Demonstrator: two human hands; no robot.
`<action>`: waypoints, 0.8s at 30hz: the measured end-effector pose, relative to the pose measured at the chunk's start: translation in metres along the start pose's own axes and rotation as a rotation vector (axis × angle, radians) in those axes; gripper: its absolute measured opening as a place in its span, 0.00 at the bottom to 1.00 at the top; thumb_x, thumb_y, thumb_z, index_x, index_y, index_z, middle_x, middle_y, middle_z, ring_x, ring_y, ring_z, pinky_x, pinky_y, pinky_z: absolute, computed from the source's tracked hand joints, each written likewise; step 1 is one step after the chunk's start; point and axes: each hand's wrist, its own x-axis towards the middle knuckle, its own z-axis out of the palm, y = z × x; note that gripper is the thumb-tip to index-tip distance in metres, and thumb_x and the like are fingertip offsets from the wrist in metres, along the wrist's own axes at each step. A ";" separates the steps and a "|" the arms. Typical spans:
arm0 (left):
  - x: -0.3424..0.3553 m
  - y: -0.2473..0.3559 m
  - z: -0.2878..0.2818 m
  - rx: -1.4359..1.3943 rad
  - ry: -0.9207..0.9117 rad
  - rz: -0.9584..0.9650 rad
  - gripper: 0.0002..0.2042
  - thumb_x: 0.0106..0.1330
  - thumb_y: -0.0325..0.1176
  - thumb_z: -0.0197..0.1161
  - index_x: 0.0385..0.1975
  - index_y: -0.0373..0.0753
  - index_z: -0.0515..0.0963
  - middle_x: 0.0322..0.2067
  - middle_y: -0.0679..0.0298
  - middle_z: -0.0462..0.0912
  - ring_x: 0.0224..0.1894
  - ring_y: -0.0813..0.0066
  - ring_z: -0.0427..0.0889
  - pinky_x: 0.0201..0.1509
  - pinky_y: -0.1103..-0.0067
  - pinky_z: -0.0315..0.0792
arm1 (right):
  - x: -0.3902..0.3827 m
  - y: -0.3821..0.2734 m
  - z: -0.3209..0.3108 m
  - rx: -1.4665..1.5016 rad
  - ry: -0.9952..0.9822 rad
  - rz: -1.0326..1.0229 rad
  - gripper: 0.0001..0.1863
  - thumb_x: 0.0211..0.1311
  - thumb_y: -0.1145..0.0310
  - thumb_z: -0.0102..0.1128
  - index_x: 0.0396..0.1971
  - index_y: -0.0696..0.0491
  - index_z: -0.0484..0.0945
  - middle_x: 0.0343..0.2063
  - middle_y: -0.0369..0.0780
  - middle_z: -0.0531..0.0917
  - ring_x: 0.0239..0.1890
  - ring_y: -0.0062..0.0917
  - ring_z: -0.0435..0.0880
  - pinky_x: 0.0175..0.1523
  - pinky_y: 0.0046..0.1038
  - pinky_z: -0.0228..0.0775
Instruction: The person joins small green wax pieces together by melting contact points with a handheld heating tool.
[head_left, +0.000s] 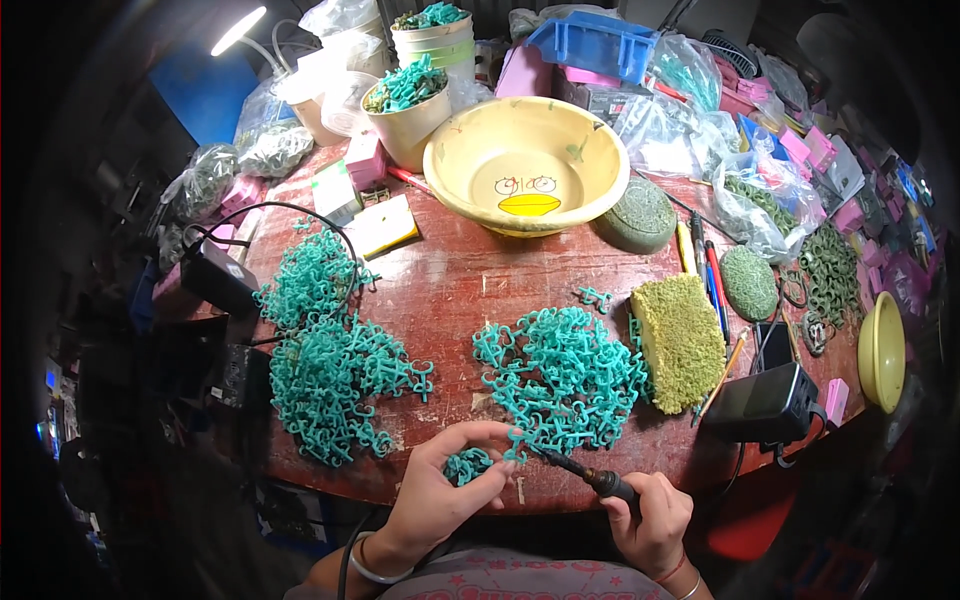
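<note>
My left hand pinches a small teal hooked piece between thumb and forefinger. Several more teal pieces lie in its curled palm. A black-handled tool with a slim dark shaft, resembling a soldering iron, is gripped in my right hand. Its tip points left and reaches the pinched piece or sits just beside it; I cannot tell whether they touch. Just beyond both hands spreads a loose pile of teal pieces. A second, larger teal pile covers the table's left side.
A cream basin stands at the back of the red table. To the right are a yellow-green sponge block, pens, round green stones and a black device. A black cable arches over the left pile.
</note>
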 end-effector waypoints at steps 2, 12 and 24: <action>0.000 0.000 0.000 0.006 0.000 -0.003 0.15 0.63 0.20 0.64 0.51 0.36 0.78 0.35 0.66 0.79 0.31 0.87 0.79 0.31 0.87 0.80 | 0.000 0.000 0.000 -0.007 -0.003 0.000 0.14 0.61 0.61 0.68 0.31 0.56 0.76 0.19 0.38 0.75 0.17 0.31 0.75 0.19 0.30 0.65; -0.001 0.022 -0.027 0.488 0.376 0.484 0.15 0.57 0.18 0.64 0.45 0.37 0.80 0.30 0.68 0.80 0.26 0.88 0.75 0.26 0.87 0.70 | -0.002 -0.002 0.000 0.055 0.090 0.013 0.13 0.62 0.62 0.67 0.30 0.56 0.77 0.22 0.38 0.78 0.17 0.31 0.75 0.20 0.29 0.64; 0.020 0.061 -0.095 1.507 0.912 0.669 0.18 0.54 0.26 0.72 0.46 0.36 0.79 0.52 0.56 0.75 0.57 0.57 0.72 0.55 0.66 0.73 | -0.004 -0.002 0.003 0.041 0.075 0.005 0.13 0.63 0.61 0.66 0.30 0.56 0.76 0.23 0.38 0.78 0.17 0.31 0.75 0.21 0.30 0.65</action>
